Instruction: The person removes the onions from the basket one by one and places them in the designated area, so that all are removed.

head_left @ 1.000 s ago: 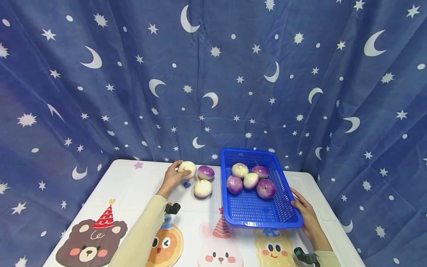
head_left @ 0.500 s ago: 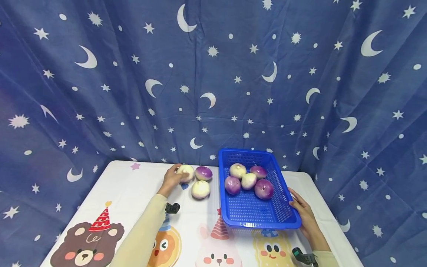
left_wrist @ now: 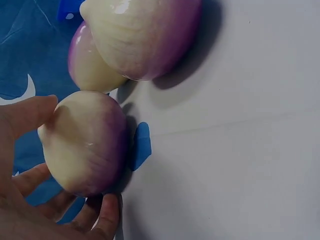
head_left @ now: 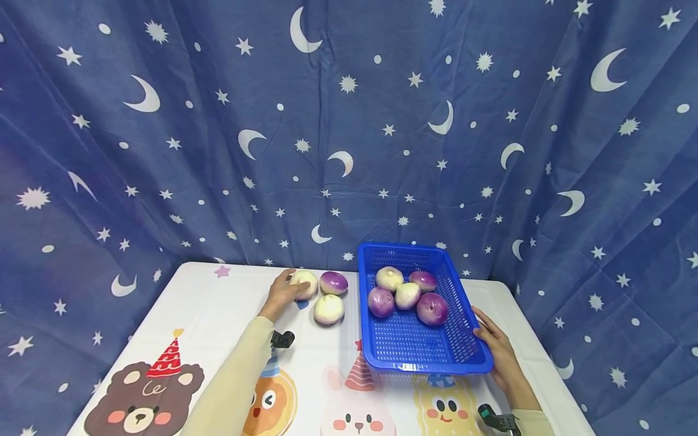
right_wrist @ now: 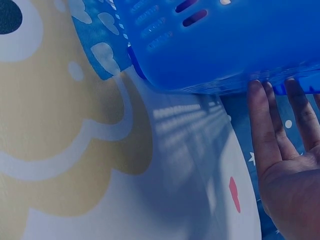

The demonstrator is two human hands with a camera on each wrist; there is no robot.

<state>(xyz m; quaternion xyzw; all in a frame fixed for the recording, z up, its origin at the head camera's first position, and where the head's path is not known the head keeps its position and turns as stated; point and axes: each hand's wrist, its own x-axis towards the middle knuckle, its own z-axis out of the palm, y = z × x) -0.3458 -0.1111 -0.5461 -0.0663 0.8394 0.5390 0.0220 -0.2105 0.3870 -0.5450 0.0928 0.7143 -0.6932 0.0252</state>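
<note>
In the head view my left hand holds a white and purple turnip at the table's back left. The left wrist view shows the thumb on one side of this turnip and the other fingers curled below it. Just right of it lie a purple-topped turnip and a paler turnip. My right hand is at the right wall of a blue plastic basket. Its fingers look straight in the right wrist view, tips touching the basket. Several turnips lie in the basket's back half.
A white tablecloth with cartoon animals covers the table. Behind the table hangs a dark blue curtain with moons and stars. The basket stands close to the curtain, right of the loose turnips.
The whole head view has shifted slightly. My left hand keeps its hold on the turnip, now a touch lower at the table. The right hand and basket stay together in place.
</note>
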